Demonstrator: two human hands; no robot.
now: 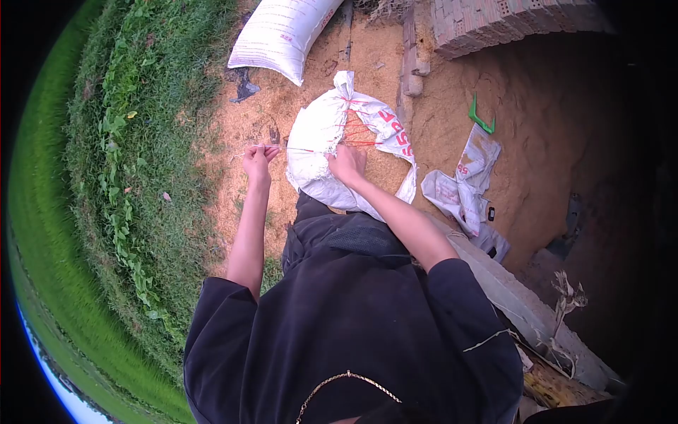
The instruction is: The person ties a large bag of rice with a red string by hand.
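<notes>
A full white woven sack (321, 152) with red print lies on the sandy ground in front of me. Red string (360, 133) is laced across its mouth in several stitches. My left hand (258, 159) is out to the left of the sack, fingers pinched on a taut length of the string (296, 149) that runs back to the sack. My right hand (347, 166) presses on the sack's top edge by the stitches, gripping the fabric.
Another full white sack (282, 35) lies farther ahead. An empty crumpled sack (462, 187) lies to the right, with a green object (480, 116) beyond it. A brick wall (508, 25) stands at the top right. Grass (134, 155) borders the left.
</notes>
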